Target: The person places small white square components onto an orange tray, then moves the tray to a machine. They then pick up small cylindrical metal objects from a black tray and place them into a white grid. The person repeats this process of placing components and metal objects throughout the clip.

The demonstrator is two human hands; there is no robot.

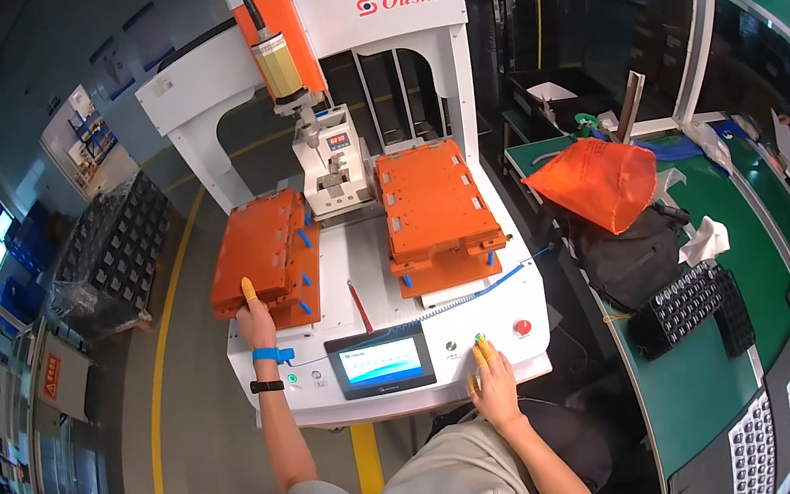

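My left hand rests at the front edge of the left orange fixture, one yellow-capped finger stretched out on its top; the other fingers show poorly. A blue strap and a black band circle that wrist. My right hand, with yellow finger caps, is open at the front panel of the white machine. One of its fingers reaches to a green button. Right of centre lies a second orange fixture with blue pegs below it. Between the fixtures stands a screwdriver head over a small white feeder.
A lit touchscreen and a red stop knob sit on the panel. A red pen-like tool and a coiled blue cord lie on the machine bed. The green bench at right bears an orange bag and black trays.
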